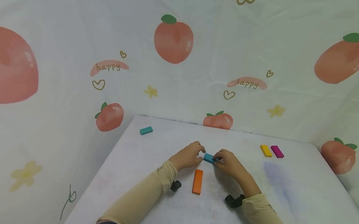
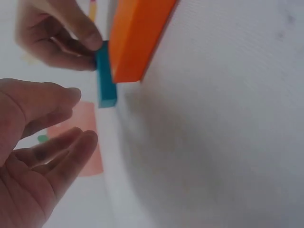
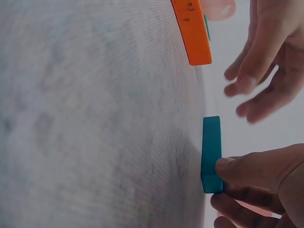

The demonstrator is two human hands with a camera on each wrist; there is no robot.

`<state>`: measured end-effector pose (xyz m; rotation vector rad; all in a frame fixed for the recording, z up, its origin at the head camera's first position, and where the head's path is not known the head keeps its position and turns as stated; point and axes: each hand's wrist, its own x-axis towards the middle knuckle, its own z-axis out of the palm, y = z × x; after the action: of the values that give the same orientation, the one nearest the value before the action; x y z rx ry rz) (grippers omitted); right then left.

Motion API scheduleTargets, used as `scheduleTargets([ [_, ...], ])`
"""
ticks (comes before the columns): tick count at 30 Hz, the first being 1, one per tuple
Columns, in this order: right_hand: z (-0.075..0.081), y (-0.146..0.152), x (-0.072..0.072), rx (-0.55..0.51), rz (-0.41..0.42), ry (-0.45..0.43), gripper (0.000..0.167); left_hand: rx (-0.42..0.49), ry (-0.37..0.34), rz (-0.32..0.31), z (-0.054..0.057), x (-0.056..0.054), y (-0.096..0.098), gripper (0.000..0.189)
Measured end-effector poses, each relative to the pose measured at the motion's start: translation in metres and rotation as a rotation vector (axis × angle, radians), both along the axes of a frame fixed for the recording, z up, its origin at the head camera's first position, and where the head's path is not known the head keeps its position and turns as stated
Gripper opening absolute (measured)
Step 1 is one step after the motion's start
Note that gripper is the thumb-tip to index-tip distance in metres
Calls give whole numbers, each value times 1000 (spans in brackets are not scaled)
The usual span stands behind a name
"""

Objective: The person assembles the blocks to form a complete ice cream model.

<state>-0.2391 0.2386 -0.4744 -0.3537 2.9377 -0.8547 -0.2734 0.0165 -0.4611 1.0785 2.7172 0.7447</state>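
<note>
A blue block [image 1: 208,158] lies in the middle of the white table, and my right hand [image 1: 229,163] pinches its right end between thumb and fingers. In the right wrist view the thumb [image 3: 237,166] presses one side of the blue block [image 3: 212,145]. My left hand [image 1: 188,156] is just left of the block's other end, apart from it, with fingers loosely bent and nothing between them. In the left wrist view a gap shows between thumb and fingertips of the left hand [image 2: 38,137]. An orange block [image 1: 197,182] lies nearer me, below both hands.
A teal block [image 1: 146,130] lies at the table's far left corner. Toward the far right, a yellow block [image 1: 266,151] and a magenta block [image 1: 277,151] lie side by side. A patterned white cloth wall [image 1: 190,82] stands behind the table [image 1: 123,193]. Black wrist cameras hang under both forearms.
</note>
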Motion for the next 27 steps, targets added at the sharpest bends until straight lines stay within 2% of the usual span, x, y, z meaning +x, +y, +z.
scheduleTargets([
  [4, -1, 2, -1, -4, 14, 11, 12, -33, -1, -17, -5, -9, 13, 31],
  [7, -1, 3, -2, -9, 15, 6, 12, -47, 0, -40, -6, -12, 19, 30],
  [11, 0, 2, -1, -20, 13, 6, 11, -41, -6, -69, -8, -13, 23, 26],
  [17, -1, 2, -1, -27, 46, 53, 10, -34, 9, -91, -11, -15, 25, 22],
  [27, -3, 3, -2, -22, 53, 61, 10, -32, -13, -79, -14, -16, 27, 23],
])
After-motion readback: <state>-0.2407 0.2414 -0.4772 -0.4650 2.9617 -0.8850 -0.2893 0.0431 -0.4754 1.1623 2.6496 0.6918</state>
